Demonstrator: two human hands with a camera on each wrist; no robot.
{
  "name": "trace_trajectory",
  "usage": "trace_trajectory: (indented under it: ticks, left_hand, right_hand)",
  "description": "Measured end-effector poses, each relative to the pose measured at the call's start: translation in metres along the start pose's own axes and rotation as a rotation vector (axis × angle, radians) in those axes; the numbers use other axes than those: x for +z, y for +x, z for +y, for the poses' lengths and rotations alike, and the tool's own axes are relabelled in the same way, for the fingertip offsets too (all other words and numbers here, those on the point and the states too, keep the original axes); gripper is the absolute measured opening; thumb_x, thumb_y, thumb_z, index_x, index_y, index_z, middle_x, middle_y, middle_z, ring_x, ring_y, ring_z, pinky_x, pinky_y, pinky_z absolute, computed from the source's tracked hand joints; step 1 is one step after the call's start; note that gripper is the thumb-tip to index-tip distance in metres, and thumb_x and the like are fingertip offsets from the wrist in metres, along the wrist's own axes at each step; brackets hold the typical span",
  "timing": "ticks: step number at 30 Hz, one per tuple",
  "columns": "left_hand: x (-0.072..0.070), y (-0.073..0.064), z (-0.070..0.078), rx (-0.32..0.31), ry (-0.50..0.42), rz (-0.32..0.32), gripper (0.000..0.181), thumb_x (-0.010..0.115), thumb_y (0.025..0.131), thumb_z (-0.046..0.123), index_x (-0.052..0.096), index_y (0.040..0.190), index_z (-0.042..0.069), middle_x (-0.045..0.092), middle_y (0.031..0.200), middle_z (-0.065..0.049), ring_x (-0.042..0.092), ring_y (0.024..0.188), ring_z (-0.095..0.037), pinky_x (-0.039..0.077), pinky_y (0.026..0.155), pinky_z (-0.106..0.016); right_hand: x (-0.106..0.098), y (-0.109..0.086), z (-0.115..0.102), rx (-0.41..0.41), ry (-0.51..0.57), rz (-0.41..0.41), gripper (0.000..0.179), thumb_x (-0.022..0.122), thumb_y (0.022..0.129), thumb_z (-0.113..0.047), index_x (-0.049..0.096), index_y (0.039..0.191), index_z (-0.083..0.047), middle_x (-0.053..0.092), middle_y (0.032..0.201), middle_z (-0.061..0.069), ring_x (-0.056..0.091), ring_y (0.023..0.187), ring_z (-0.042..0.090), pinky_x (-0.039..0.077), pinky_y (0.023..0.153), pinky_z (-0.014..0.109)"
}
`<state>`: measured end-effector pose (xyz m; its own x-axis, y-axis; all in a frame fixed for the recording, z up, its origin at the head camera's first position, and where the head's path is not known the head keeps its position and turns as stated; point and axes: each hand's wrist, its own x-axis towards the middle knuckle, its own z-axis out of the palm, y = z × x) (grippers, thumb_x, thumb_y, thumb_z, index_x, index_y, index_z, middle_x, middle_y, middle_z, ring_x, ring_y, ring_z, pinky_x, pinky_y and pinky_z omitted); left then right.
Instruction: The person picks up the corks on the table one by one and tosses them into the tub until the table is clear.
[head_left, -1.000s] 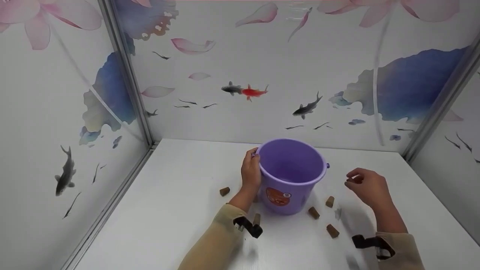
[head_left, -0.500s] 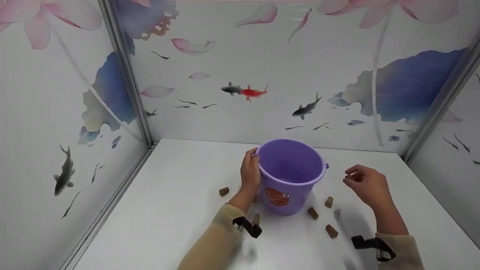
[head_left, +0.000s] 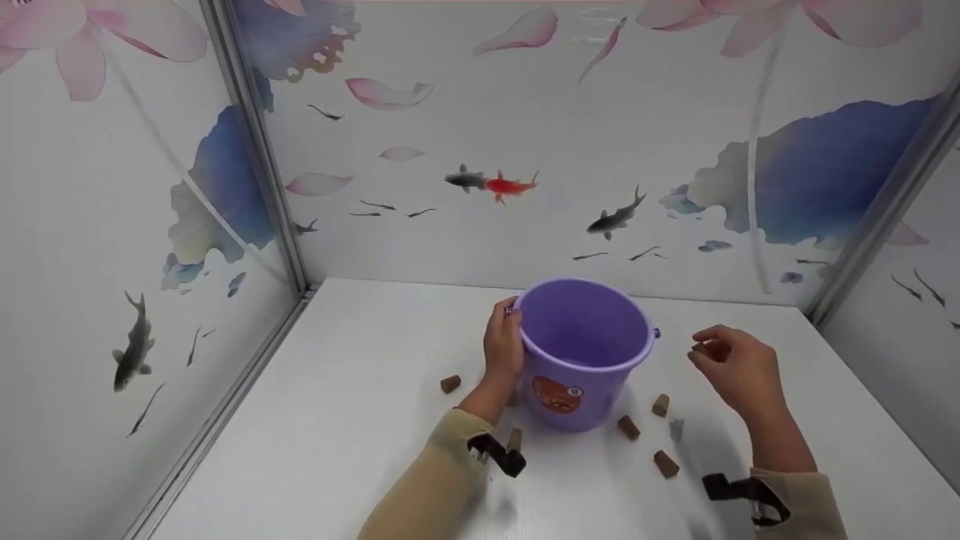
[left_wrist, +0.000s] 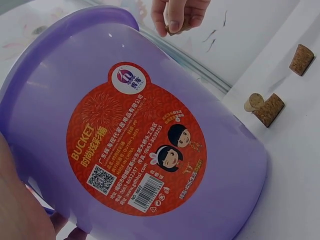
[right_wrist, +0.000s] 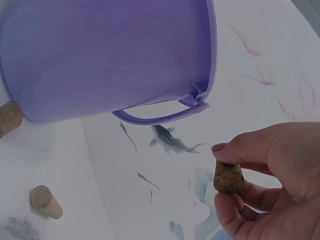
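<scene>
A purple bucket [head_left: 607,390] with a round red label stands upright on the white table. My left hand [head_left: 503,345] grips it at the left side near the rim; in the left wrist view some fingertips show past the bucket's edge. To the right of the bucket, my right hand [head_left: 739,367] is raised above the table. Between its thumb and fingers it pinches a small tapered cork stopper [right_wrist: 229,177], apart from the bucket. What lies at the bottom of the bucket cannot be made out.
Several loose cork stoppers lie around the bucket, among them one cork [head_left: 450,384] to the left, one cork [head_left: 665,464] at front right and one cork [head_left: 661,405] nearer the right hand. White panels printed with fish and petals enclose the table [head_left: 360,337] on three sides.
My right hand has risen very slightly, and its cork stopper now shows a little between the fingertips. The left hand and the bucket have stayed in place.
</scene>
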<state>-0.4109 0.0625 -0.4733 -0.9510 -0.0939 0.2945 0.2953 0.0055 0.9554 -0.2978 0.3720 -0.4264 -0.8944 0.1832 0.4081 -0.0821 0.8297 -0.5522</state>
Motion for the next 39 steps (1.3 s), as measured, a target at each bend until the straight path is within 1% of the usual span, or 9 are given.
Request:
trace_trajectory:
  ticks: [7, 13, 19, 22, 25, 28, 31, 35, 39]
  left_hand:
    - [-0.001, 0.000, 0.003, -0.009, -0.001, 0.002, 0.044, 0.039, 0.107, 0.025, 0.062, 0.141, 0.008, 0.067, 0.143, -0.012, 0.061, 0.134, -0.030, 0.048, 0.116, -0.049]
    - [-0.001, -0.001, 0.003, -0.038, -0.009, 0.002, 0.045, 0.039, 0.107, 0.026, 0.060, 0.144, 0.011, 0.065, 0.146, -0.010, 0.060, 0.137, -0.029, 0.047, 0.118, -0.049]
    - [0.000, -0.003, 0.001, -0.034, 0.005, -0.004, 0.045, 0.039, 0.108, 0.027, 0.061, 0.143, 0.011, 0.066, 0.145, -0.011, 0.060, 0.136, -0.030, 0.047, 0.117, -0.050]
    - [0.000, -0.004, 0.001, -0.034, 0.005, -0.009, 0.045, 0.039, 0.108, 0.028, 0.061, 0.143, 0.010, 0.066, 0.144, -0.011, 0.061, 0.136, -0.030, 0.048, 0.117, -0.050]
    - [0.001, -0.004, 0.000, -0.025, 0.006, -0.014, 0.045, 0.039, 0.108, 0.028, 0.061, 0.142, 0.010, 0.066, 0.144, -0.011, 0.060, 0.136, -0.030, 0.047, 0.117, -0.050]
    - [0.001, -0.002, 0.000, -0.018, 0.007, -0.010, 0.045, 0.039, 0.107, 0.028, 0.062, 0.141, 0.010, 0.066, 0.144, -0.011, 0.060, 0.136, -0.030, 0.047, 0.117, -0.051]
    - [0.001, -0.001, -0.001, -0.012, 0.002, -0.001, 0.045, 0.039, 0.107, 0.028, 0.063, 0.140, 0.010, 0.067, 0.143, -0.011, 0.060, 0.136, -0.030, 0.047, 0.117, -0.051]
    - [0.002, 0.000, 0.000, 0.010, 0.000, 0.007, 0.044, 0.040, 0.106, 0.026, 0.064, 0.138, 0.008, 0.068, 0.142, -0.012, 0.061, 0.135, -0.031, 0.047, 0.116, -0.051]
    - [0.001, 0.000, 0.001, 0.024, 0.005, 0.011, 0.043, 0.041, 0.105, 0.026, 0.065, 0.137, 0.008, 0.068, 0.140, -0.013, 0.062, 0.132, -0.031, 0.048, 0.115, -0.051]
  right_hand:
    - [-0.007, -0.003, -0.009, -0.012, 0.014, 0.023, 0.023, 0.075, 0.096, -0.013, 0.076, 0.118, -0.007, 0.075, 0.104, 0.016, 0.066, 0.093, 0.027, 0.050, 0.068, 0.024]
    - [-0.007, -0.002, -0.017, -0.028, 0.008, 0.016, 0.023, 0.075, 0.096, -0.014, 0.076, 0.118, -0.007, 0.075, 0.105, 0.017, 0.068, 0.094, 0.030, 0.051, 0.071, 0.025]
    - [-0.006, 0.001, -0.023, -0.051, 0.006, 0.027, 0.023, 0.075, 0.096, -0.013, 0.077, 0.118, -0.007, 0.074, 0.104, 0.016, 0.070, 0.095, 0.032, 0.049, 0.070, 0.017]
    - [-0.006, 0.002, -0.025, -0.056, 0.001, 0.032, 0.025, 0.076, 0.095, -0.012, 0.077, 0.119, -0.006, 0.074, 0.104, 0.017, 0.071, 0.095, 0.033, 0.049, 0.072, 0.017]
    - [-0.005, 0.003, -0.027, -0.046, 0.003, 0.041, 0.026, 0.076, 0.096, -0.013, 0.078, 0.120, -0.005, 0.073, 0.104, 0.017, 0.070, 0.095, 0.033, 0.048, 0.072, 0.017]
    - [-0.004, 0.005, -0.030, -0.030, 0.009, 0.049, 0.027, 0.075, 0.096, -0.014, 0.078, 0.122, -0.004, 0.073, 0.104, 0.017, 0.070, 0.096, 0.033, 0.047, 0.073, 0.014]
    - [-0.003, 0.008, -0.034, -0.034, 0.009, 0.055, 0.028, 0.075, 0.097, -0.014, 0.078, 0.122, -0.004, 0.073, 0.104, 0.016, 0.070, 0.096, 0.032, 0.046, 0.073, 0.011]
    - [-0.001, 0.011, -0.038, -0.071, -0.007, 0.070, 0.027, 0.075, 0.096, -0.011, 0.078, 0.121, -0.003, 0.072, 0.100, 0.016, 0.071, 0.093, 0.033, 0.048, 0.074, 0.018]
    - [0.001, 0.016, -0.043, -0.125, -0.030, 0.077, 0.025, 0.075, 0.094, -0.008, 0.079, 0.118, -0.002, 0.072, 0.098, 0.016, 0.070, 0.091, 0.034, 0.055, 0.078, 0.034]
